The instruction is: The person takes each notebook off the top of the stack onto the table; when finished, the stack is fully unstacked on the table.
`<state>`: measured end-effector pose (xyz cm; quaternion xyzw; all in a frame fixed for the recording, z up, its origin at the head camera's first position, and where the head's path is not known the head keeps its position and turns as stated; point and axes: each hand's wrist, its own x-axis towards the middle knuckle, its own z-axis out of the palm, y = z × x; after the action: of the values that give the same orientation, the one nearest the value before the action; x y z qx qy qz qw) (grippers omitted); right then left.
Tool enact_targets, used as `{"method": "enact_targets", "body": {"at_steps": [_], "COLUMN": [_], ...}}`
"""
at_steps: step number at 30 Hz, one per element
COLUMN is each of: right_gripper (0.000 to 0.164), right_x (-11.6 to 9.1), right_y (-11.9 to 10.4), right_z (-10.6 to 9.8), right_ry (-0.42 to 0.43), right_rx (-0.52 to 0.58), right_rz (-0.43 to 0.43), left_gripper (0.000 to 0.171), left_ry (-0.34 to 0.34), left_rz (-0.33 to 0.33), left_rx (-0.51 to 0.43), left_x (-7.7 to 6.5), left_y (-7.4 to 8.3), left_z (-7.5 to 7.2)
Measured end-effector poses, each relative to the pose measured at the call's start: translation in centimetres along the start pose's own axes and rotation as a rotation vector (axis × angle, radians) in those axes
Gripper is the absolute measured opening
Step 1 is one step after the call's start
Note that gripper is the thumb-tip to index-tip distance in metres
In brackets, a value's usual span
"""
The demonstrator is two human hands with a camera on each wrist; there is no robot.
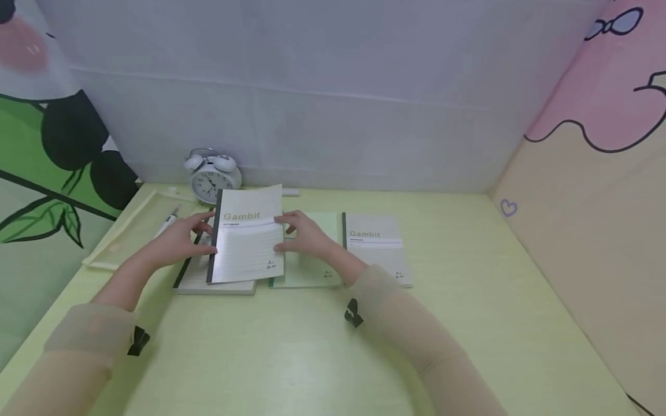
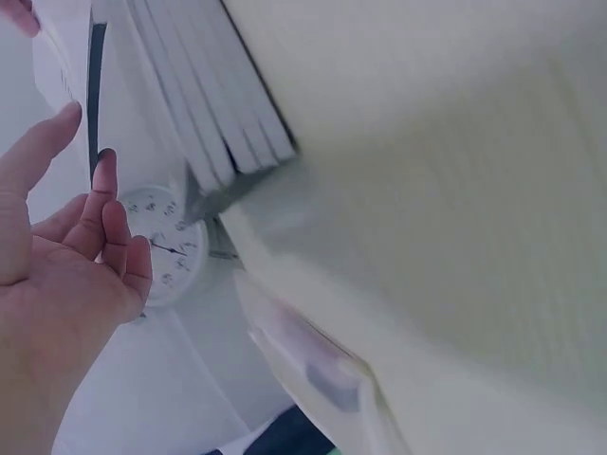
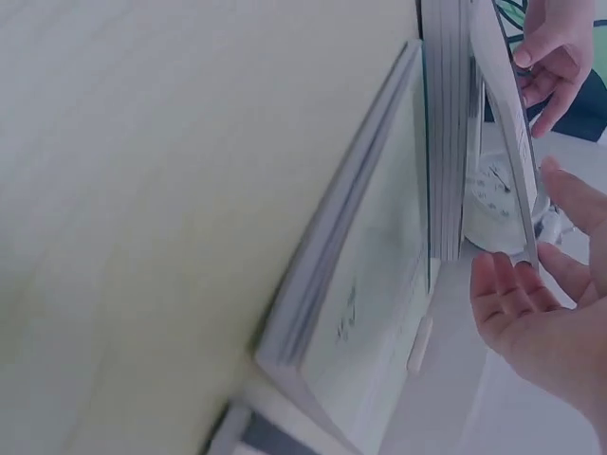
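Observation:
Between both hands is a white "Gambit" notebook [image 1: 250, 242] with a dark spine, raised and tilted above a stack of notebooks [image 1: 224, 288]. My left hand [image 1: 177, 241] pinches its spine edge between thumb and fingers. At the opposite edge, my right hand [image 1: 304, 234] grips it the same way. The left wrist view shows the dark spine of the held notebook [image 2: 94, 95] at the fingertips, apart from the stack [image 2: 218, 95]. Beside that stack lie green notebooks [image 3: 375, 265], partly behind my right hand in the head view. Farther right is another white notebook [image 1: 374, 248], partly covered by my right forearm.
A white twin-bell alarm clock [image 1: 212, 182] stands at the back left, behind the held notebook. Left of the stack is a shallow cream tray [image 1: 111, 257] with a white pen [image 1: 167, 222]. A small white block [image 1: 291, 192] lies near the back wall.

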<state>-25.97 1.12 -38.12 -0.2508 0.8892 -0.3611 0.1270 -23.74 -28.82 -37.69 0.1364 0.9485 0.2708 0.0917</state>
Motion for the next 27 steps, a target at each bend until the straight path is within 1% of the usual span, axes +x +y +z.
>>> {"method": "enact_targets", "body": {"at_steps": [3, 9, 12, 16, 21, 27], "right_gripper": [0.07, 0.07, 0.069, 0.068, 0.067, 0.066], "right_x": [-0.3, -1.3, -1.9, -2.5, -3.6, -5.8], "right_y": [0.5, 1.8, 2.4, 3.1, 3.8, 4.5], "right_z": [-1.1, -3.4, -4.6, -5.8, -7.1, -9.2], "right_ry": [0.015, 0.049, 0.06, 0.085, 0.09, 0.11], "right_rx": [-0.018, 0.016, 0.007, 0.004, 0.017, 0.025], "right_rz": [-0.004, -0.014, -0.025, -0.023, -0.021, -0.011], "left_gripper": [0.087, 0.083, 0.082, 0.081, 0.082, 0.082], "left_ry": [0.011, -0.002, 0.002, 0.024, 0.036, 0.039], "left_rz": [0.032, 0.068, 0.104, 0.157, 0.173, 0.176], "left_rx": [0.005, -0.013, -0.026, -0.048, -0.037, -0.052], "left_x": [0.4, 1.3, 1.8, 2.7, 3.3, 4.0], "left_y": [1.2, 3.6, 4.7, 5.7, 7.2, 10.1], "left_z": [0.0, 0.4, 0.7, 1.0, 1.3, 1.9]}}
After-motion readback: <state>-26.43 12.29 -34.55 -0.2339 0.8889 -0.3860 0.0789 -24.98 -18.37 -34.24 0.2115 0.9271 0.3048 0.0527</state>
